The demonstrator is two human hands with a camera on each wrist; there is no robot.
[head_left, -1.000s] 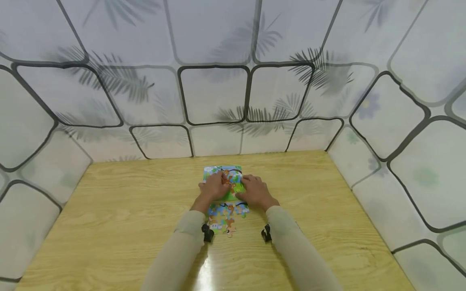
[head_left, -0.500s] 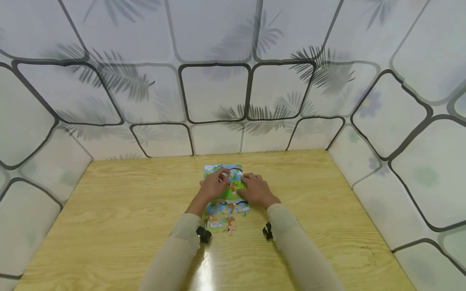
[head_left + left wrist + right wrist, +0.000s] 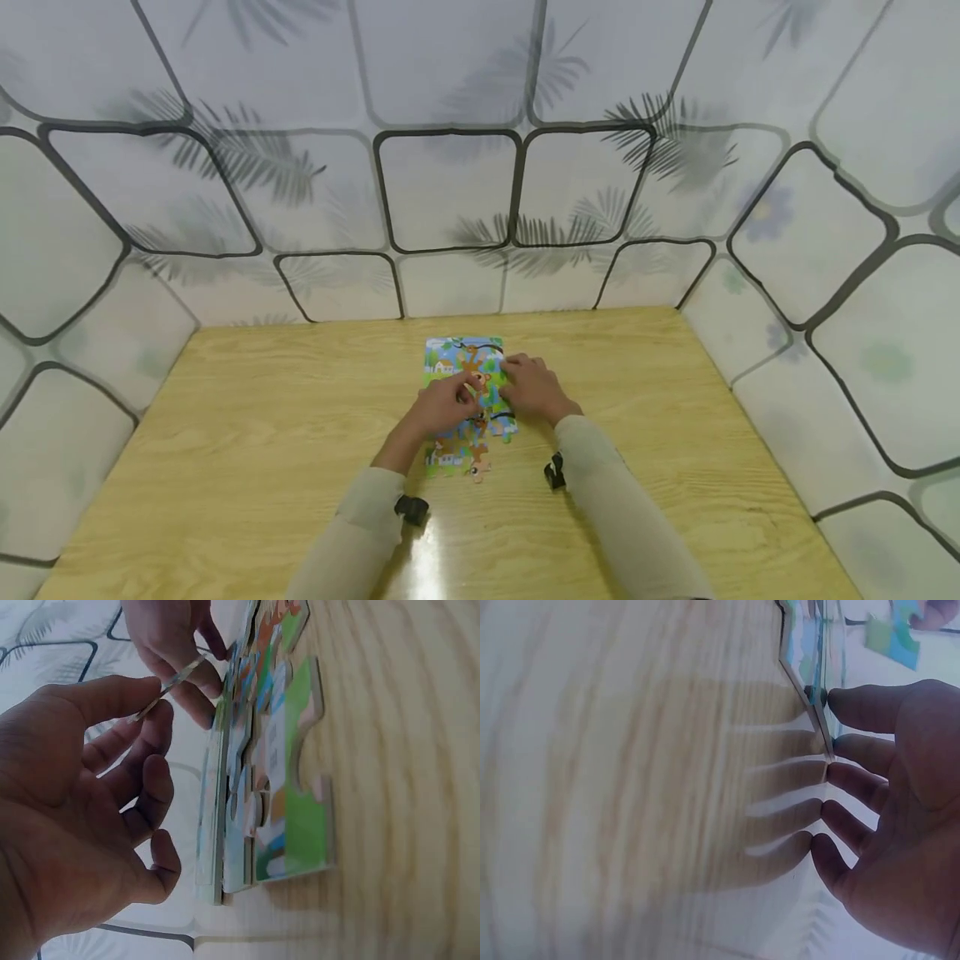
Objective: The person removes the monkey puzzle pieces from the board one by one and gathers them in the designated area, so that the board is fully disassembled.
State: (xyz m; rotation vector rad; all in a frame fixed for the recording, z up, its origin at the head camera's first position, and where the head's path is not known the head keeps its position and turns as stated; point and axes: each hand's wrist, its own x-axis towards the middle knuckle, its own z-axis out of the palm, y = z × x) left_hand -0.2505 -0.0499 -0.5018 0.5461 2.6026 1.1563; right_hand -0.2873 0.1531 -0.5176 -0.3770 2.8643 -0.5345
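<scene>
My left hand (image 3: pixel 442 407) pinches a jigsaw piece (image 3: pixel 178 681) between thumb and index finger; its other fingers are loosely bent. Seen from the right wrist, that piece (image 3: pixel 881 637) is green and blue and held up off the table. Below the hand lie a puzzle board (image 3: pixel 442 348) with a cartoon animal picture and, on its near side, a partly joined group of jigsaw pieces (image 3: pixel 448 460), both partly hidden by the hand. My right hand (image 3: pixel 536 390) rests at the board's right edge, fingers spread, fingertips down on the table and thumb at the edge.
A wooden table (image 3: pixel 285 417) lies under everything, its far edge against a patterned wall covering (image 3: pixel 450 192). Black camera mounts (image 3: pixel 411 510) sit on both sleeves. A brown puzzle piece end (image 3: pixel 476 473) sticks out at the near side of the joined group.
My left hand has lifted off the board with a jigsaw piece and come nearer, over the board's near edge and the joined pieces. The right hand has stayed by the board's right edge.
</scene>
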